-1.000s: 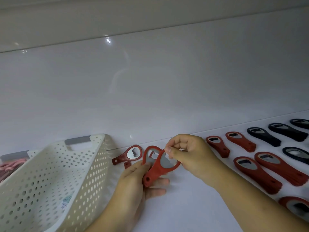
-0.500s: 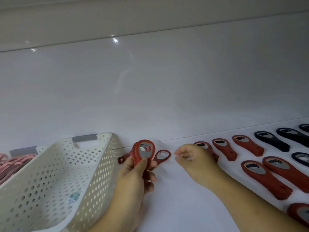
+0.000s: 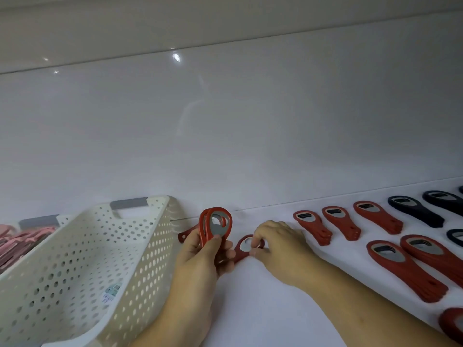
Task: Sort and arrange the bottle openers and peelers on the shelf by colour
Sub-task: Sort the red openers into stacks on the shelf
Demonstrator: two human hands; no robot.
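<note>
Left hand (image 3: 200,261), right hand (image 3: 278,244): red openers (image 3: 216,225)

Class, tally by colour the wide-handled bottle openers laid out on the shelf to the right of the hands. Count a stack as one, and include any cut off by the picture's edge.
Red bottle openers: 6
Dark navy bottle openers: 4
Total: 10

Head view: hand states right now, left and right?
Left hand: closed round a stack of red ring openers, held upright.
Right hand: pinching a single red opener lying on the shelf.
</note>
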